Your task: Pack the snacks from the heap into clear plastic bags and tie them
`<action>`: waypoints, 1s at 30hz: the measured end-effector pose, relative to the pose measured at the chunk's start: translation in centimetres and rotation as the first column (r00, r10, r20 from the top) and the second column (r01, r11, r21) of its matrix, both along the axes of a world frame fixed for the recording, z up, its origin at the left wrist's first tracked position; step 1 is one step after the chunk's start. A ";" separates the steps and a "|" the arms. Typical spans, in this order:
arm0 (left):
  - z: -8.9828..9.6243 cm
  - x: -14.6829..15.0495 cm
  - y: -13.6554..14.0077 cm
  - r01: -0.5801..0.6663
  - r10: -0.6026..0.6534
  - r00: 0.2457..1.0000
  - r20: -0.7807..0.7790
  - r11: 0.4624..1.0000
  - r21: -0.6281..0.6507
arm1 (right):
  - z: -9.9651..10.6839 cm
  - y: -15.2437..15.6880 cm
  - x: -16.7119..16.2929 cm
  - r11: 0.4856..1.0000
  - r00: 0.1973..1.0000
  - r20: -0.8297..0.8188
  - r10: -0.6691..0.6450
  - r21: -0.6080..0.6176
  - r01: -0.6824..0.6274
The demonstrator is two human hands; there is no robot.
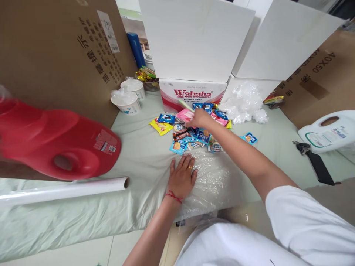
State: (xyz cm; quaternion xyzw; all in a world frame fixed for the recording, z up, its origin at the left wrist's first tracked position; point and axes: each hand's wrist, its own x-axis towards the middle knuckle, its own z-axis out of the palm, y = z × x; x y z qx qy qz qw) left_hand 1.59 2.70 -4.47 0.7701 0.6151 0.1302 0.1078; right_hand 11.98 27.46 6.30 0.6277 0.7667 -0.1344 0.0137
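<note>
My left hand [182, 176] lies flat, fingers spread, on clear plastic film [213, 181] covering the front of the table. A red string circles its wrist and a ring is on one finger. Beyond it is a pile of small wrapped snacks, with blue packets [203, 136] and a brown-orange packet [181, 134]. My right hand [202, 119] reaches over the pile, fingers bent down around a pink snack packet [183, 115]. A pale green strip [186, 105] juts up beside these fingers; its kind is unclear. Left of the pile lies a yellow packet [161, 127] under a blue one.
A Wahaha carton [194, 92] with raised white flaps stands behind the pile, beside crumpled clear bags [245, 103]. At left are paper bowls [126, 102], a red jug [55, 140] and a film roll [66, 189]. A white jug [327, 129] and black-handled tool [316, 164] lie right.
</note>
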 end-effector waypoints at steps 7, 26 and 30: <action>0.2 0.0 -0.1 -0.001 0.001 1.000 -0.012 1.000 -0.006 | -0.9 -1.8 11.4 0.986 0.982 0.140 -0.124 0.128 0.107; 0.4 0.5 0.2 -0.015 0.013 0.998 -0.053 0.999 -0.034 | 4.8 -11.5 17.4 0.957 0.958 0.029 0.284 0.044 -0.285; 0.5 0.4 0.3 -0.036 0.034 0.999 -0.027 0.996 -0.076 | 2.7 -17.7 15.4 0.863 0.868 -0.105 0.486 -0.097 -0.495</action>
